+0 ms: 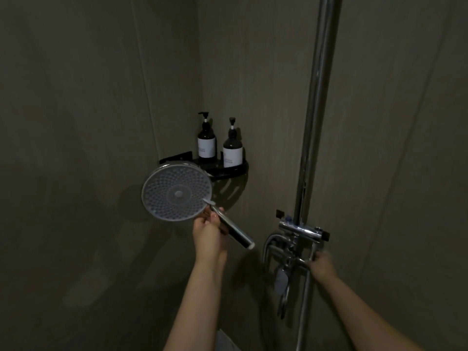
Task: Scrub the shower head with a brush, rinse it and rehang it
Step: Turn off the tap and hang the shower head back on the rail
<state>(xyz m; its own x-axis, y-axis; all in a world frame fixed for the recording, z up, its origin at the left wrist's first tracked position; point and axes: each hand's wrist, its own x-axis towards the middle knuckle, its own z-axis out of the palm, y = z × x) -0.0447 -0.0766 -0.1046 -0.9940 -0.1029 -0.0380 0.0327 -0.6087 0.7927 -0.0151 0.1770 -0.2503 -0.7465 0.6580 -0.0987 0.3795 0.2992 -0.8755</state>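
My left hand [206, 230] grips the chrome handle of a round shower head [176, 192], just below the disc. The grey nozzle face is turned toward me and held up in front of the corner shelf. My right hand [322, 264] is closed around a handle of the chrome faucet mixer [300, 230] on the right wall. It looks slightly blurred. A hose loop [266, 247] hangs at the mixer's left. No brush is in view.
A vertical chrome riser pipe [317, 97] runs up from the mixer. A black corner shelf [231, 171] carries two dark pump bottles [207, 139] [233, 148]. Grey tiled walls meet in the corner behind. The light is dim.
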